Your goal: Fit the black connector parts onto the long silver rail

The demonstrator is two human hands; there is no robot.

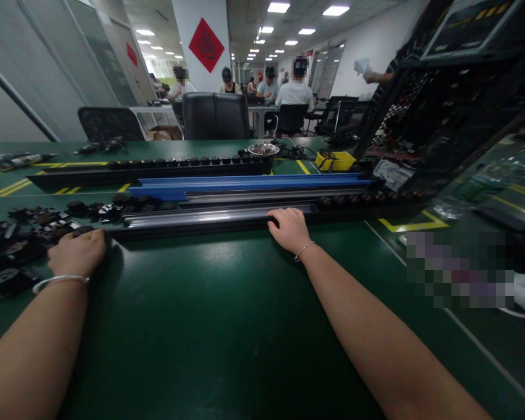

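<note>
A long black rail (192, 233) with a shiny channel lies crosswise on the green table in front of me. My right hand (289, 227) rests at its near edge, fingers curled over it. At the rail's left end, my left hand (77, 252) is closed beside a heap of small black parts (15, 248). A dark piece shows just past its knuckles, but what the fingers hold is hidden. A row of small black parts (345, 203) sits along the rail's right end. Behind it lie a grey rail (262, 195) and blue rails (245, 184).
Farther back, another black rail (157, 170) carries a row of parts. Beyond are a metal dish (263, 150) and a yellow box (335, 161). On the right stand an open black computer case (446, 111) and a plastic bottle (476, 186). Several people sit at far tables.
</note>
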